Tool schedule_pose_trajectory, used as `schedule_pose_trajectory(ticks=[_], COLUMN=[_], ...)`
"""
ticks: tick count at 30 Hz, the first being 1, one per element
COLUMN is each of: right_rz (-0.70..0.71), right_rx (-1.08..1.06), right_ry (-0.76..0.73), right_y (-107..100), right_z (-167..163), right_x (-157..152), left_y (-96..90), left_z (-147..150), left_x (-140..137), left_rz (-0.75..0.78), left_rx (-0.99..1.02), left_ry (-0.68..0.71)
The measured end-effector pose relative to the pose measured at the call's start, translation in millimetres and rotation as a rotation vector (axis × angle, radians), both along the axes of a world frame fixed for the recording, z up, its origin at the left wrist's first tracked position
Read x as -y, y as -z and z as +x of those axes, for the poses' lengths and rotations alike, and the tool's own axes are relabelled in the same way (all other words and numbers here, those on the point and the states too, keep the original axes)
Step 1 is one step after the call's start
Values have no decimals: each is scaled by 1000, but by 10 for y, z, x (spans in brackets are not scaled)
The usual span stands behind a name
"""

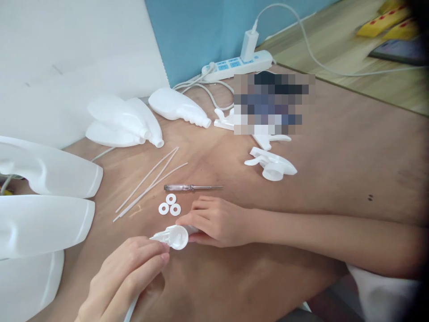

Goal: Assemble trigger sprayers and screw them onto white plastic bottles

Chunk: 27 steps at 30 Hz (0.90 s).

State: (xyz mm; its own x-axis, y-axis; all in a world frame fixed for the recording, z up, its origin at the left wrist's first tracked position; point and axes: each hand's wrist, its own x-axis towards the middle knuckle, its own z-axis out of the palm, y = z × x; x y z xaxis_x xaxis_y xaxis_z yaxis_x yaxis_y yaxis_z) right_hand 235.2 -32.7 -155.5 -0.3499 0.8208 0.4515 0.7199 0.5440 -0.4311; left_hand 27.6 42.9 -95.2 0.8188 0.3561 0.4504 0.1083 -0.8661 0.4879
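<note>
Between both hands, over the wooden table, is a white spray trigger head [177, 237] with its round collar opening turned up toward me. My left hand [129, 268] pinches its narrow end between thumb and fingers. The fingers of my right hand [216, 222] are closed around its other end, which they partly hide. A thin white strip or tube [130, 309] shows below my left hand; whether that hand holds it I cannot tell. Just beyond lie several small items: white ring washers [170, 199], a screwdriver with a clear handle [192, 187] and thin white dip tubes [147, 188].
White spray bottles lie at the back left [117, 120] and back middle [179, 106], larger ones along the left edge [47, 223]. Other trigger heads [273, 164] lie beyond my right arm, beside a blurred-out patch. A power strip [237, 65] with cables stands against the blue wall.
</note>
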Motion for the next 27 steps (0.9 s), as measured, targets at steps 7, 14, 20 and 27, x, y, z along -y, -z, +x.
schedule_pose_trajectory(ticks=[7, 14, 20, 27], right_rz=[22, 57, 62, 11], right_rx=[-2, -20, -10, -22], right_ry=[5, 9, 11, -8], right_y=[3, 10, 22, 20], right_z=[-2, -2, 0, 10], right_x=[2, 4, 11, 10], left_y=[-3, -92, -95, -97], left_z=[-6, 71, 109, 113], left_x=[-25, -98, -102, -58], left_rz=[7, 35, 19, 6], left_rx=[-47, -108, -147, -217], left_ry=[141, 335, 310, 165])
